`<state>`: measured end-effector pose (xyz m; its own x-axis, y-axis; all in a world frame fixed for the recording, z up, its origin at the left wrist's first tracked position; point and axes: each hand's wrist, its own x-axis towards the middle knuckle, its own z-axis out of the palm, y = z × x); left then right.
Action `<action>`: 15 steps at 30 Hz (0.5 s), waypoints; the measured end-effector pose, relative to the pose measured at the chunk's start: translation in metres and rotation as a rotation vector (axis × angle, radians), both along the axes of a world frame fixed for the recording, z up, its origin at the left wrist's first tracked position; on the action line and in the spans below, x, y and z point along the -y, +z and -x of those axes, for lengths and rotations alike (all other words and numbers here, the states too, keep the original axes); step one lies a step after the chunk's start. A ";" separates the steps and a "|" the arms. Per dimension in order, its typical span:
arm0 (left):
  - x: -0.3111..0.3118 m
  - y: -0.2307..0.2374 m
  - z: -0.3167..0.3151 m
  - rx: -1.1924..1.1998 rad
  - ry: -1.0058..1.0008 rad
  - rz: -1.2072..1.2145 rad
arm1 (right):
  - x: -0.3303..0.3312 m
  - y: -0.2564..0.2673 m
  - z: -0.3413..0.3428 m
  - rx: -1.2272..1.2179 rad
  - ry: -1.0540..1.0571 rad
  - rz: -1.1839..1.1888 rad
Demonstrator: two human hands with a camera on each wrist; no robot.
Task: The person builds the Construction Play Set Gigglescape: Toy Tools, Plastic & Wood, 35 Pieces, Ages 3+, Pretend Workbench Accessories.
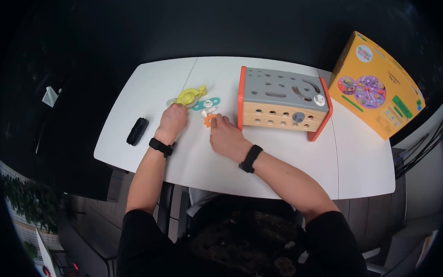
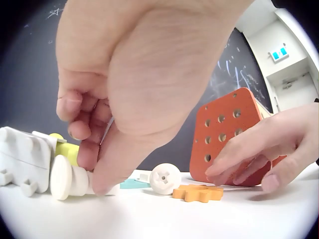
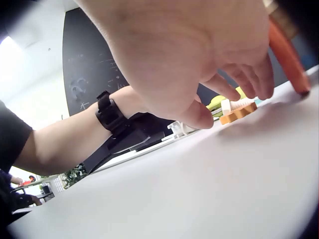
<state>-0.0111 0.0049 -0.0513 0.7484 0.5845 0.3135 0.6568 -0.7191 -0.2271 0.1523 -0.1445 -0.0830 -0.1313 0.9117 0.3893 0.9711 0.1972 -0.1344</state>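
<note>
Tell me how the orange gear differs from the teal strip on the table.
Colour: the gear is orange, the strip teal.
Shape: the gear is compact with teeth round its edge; the strip is longer, with rounded ends.
Place: the gear lies by the fingers of the right hand, the strip farther from it.
Both lie on the white table.

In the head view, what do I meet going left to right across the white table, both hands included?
Black oblong object → bare left hand → orange toothed plastic gear → bare right hand → grey-topped wooden toy box with red-orange ends → yellow printed cardboard box.
</note>
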 end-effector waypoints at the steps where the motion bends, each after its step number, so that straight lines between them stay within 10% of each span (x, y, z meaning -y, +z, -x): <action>1: -0.002 -0.002 0.001 -0.002 -0.005 0.000 | -0.004 -0.001 0.001 -0.002 -0.005 0.000; 13: 0.027 0.019 0.003 -0.038 -0.034 0.293 | 0.007 0.005 0.001 0.156 0.037 -0.001; 15: 0.036 0.029 0.007 0.160 -0.094 0.509 | 0.010 0.014 0.002 -0.133 0.084 0.076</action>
